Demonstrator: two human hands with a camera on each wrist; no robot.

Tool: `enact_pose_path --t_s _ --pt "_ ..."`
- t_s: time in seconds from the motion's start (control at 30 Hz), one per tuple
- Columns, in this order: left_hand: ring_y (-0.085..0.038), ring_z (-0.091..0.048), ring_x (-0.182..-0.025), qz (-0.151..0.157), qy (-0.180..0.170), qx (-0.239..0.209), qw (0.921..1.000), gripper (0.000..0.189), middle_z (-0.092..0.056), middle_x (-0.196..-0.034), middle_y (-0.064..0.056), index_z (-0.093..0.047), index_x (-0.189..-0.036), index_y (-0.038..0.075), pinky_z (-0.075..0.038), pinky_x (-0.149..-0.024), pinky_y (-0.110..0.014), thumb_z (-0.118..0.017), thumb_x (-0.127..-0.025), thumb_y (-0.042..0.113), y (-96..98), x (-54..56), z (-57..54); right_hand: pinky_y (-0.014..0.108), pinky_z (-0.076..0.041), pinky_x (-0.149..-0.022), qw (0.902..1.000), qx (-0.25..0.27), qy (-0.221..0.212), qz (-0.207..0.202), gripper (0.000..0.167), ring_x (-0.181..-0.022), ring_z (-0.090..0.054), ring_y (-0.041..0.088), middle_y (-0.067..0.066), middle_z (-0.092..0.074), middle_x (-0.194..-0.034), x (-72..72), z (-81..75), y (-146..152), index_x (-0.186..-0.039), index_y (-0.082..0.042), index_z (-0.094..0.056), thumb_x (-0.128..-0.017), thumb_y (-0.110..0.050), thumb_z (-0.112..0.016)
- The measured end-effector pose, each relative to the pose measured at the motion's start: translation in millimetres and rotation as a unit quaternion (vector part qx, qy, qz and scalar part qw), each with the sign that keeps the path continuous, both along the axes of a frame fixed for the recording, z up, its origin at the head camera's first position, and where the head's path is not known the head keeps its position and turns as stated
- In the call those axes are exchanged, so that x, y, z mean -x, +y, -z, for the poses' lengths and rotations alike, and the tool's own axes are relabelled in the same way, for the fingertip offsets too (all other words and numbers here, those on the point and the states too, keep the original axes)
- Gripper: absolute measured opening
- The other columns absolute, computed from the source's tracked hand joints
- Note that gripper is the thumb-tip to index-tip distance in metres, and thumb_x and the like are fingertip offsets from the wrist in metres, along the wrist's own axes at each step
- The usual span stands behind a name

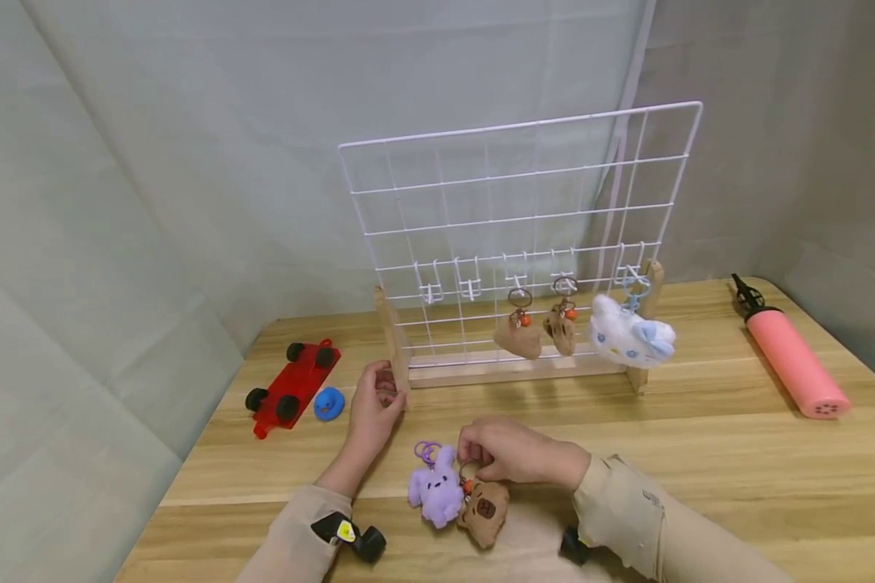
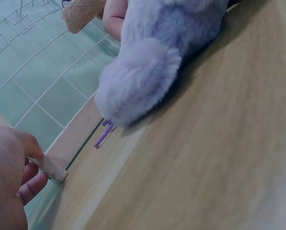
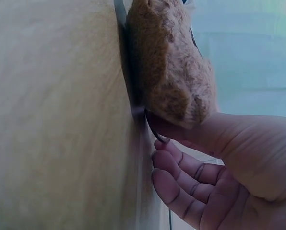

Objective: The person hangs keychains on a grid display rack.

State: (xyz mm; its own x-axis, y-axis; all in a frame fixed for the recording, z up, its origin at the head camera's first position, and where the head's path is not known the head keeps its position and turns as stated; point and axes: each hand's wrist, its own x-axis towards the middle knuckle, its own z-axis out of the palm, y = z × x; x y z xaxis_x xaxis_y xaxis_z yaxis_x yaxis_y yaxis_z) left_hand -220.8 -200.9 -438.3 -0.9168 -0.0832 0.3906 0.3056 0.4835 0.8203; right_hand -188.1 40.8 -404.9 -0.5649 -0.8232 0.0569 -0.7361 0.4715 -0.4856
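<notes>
The left hand (image 1: 375, 405) is gripping the lower end of a wooden upright (image 1: 392, 340) between thumb and fingers; this hold is probably steadying the wire rack (image 1: 492, 222), which is standing beyond both hands. The right hand (image 1: 514, 451) is pinching the metal ring (image 3: 155, 129) of a brown bear keychain (image 1: 484, 512) between thumb and forefinger. The thin ring is likely offering a firmer grip point than the soft body, and it is leaving the plush unsqueezed. The bear's body is lying face up on the person's side of the right hand, apparently resting on the tabletop (image 1: 226, 478). A purple plush keychain (image 1: 437, 490) is lying just beside it, to the left of the right hand, with its purple ring (image 1: 428, 452) pointing toward the rack. Beyond the right hand, two brown plush keychains (image 1: 519, 336) (image 1: 560, 330) are hanging from hooks by their rings, so their bodies are dangling below; a white plush (image 1: 630, 338) is hanging farther right. A blue duck (image 1: 329, 403) is sitting just left of the left hand, and a red toy car (image 1: 299, 387) is lying wheels up beyond it. A pink pump (image 1: 797, 363) is lying on its side, well right of the right hand.
</notes>
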Motion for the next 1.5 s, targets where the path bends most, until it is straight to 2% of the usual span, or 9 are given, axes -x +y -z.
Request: enact_pose_path --t_s 0.4,0.6,0.83,0.93,1.17,1.5 --pt "-0.028 -0.059 -0.089 -0.008 -0.004 0.000 1.0000 0.047 -0.058 -0.104 -0.024 -0.046 -0.122 -0.007 -0.050 -0.068 -0.013 -0.064 -0.079 -0.012 -1.5 -0.1 0.8 0.013 -0.046 -0.066 0.9964 0.023 -0.080 0.015 0.014 -0.067 -0.049 -0.004 -0.006 -0.060 -0.074 0.0 -4.5 2 -0.088 -0.011 -0.063 -0.080 -0.003 -0.071" --pt "-0.030 -0.059 -0.089 -0.004 0.002 0.004 1.0000 0.047 -0.058 -0.105 -0.026 -0.045 -0.123 -0.008 -0.051 -0.067 -0.014 -0.064 -0.081 -0.011 -2.8 0.8 1.1 0.014 -0.048 -0.067 0.9929 0.038 -0.111 0.022 0.009 -0.069 -0.050 -0.004 -0.006 -0.061 -0.075 0.3 -9.5 3 -0.088 -0.010 -0.065 -0.082 -0.005 -0.069" --pt "-0.029 -0.059 -0.088 -0.013 0.003 0.015 0.9998 0.047 -0.059 -0.103 -0.024 -0.046 -0.122 -0.007 -0.051 -0.067 -0.015 -0.065 -0.080 -0.012 -2.3 1.2 0.5 0.017 -0.051 -0.061 0.9856 0.061 -0.156 0.023 0.007 -0.064 -0.054 0.000 -0.002 -0.063 -0.074 0.1 -19.8 7 -0.089 -0.009 -0.065 -0.086 -0.002 -0.064" --pt "-0.028 -0.059 -0.089 -0.012 0.001 0.016 0.9998 0.047 -0.059 -0.103 -0.023 -0.046 -0.122 -0.006 -0.051 -0.068 -0.015 -0.065 -0.080 -0.011 -1.2 1.5 -1.1 0.017 -0.052 -0.060 0.9850 0.068 -0.157 0.022 0.007 -0.064 -0.056 0.000 -0.001 -0.064 -0.075 -0.5 -26.2 10 -0.089 -0.009 -0.064 -0.088 -0.002 -0.063" --pt "-0.029 -0.059 -0.091 -0.007 -0.009 0.013 0.9998 0.047 -0.058 -0.106 -0.024 -0.045 -0.123 -0.006 -0.051 -0.069 -0.014 -0.064 -0.081 -0.011 -0.2 1.5 -3.4 0.016 -0.052 -0.065 0.9892 0.081 -0.122 0.011 0.004 -0.067 -0.056 -0.003 -0.002 -0.067 -0.076 -1.3 -38.5 17 -0.087 -0.011 -0.065 -0.088 -0.007 -0.064" --pt "-0.029 -0.059 -0.090 -0.011 -0.012 0.006 0.9999 0.047 -0.059 -0.106 -0.024 -0.045 -0.124 -0.006 -0.050 -0.069 -0.013 -0.064 -0.081 -0.011 0.3 0.2 -1.3 0.019 -0.054 -0.065 0.9863 0.105 -0.127 0.012 0.003 -0.068 -0.057 -0.002 -0.001 -0.067 -0.079 -4.3 -59.0 27 -0.092 -0.008 -0.065 -0.090 -0.009 -0.063"
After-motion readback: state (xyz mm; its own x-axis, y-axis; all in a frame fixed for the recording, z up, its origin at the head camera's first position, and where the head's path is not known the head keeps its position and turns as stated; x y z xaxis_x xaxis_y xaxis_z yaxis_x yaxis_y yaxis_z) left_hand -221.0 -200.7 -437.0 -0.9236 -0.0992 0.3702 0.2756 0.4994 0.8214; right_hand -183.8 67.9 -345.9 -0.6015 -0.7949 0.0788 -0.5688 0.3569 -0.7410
